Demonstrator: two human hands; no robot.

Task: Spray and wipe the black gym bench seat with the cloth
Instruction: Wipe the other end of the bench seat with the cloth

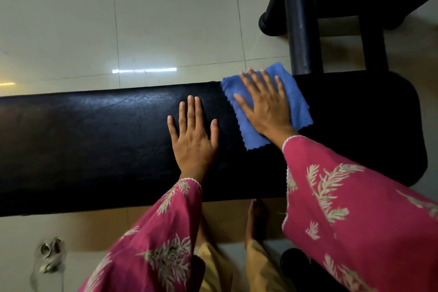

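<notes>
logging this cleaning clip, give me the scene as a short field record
surface: black bench seat, running left to right
tool: blue cloth, spread on the seat, overlapping its far edge
wiping: right hand, fingers straight, pressing the cloth
bracing: left hand, flat on bare seat beside the cloth
floor: pale tiles

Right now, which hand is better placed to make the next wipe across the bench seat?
Right. The right hand lies flat on the blue cloth, ready to sweep. The left hand rests flat on the bare bench seat beside the cloth, not touching it.
</notes>
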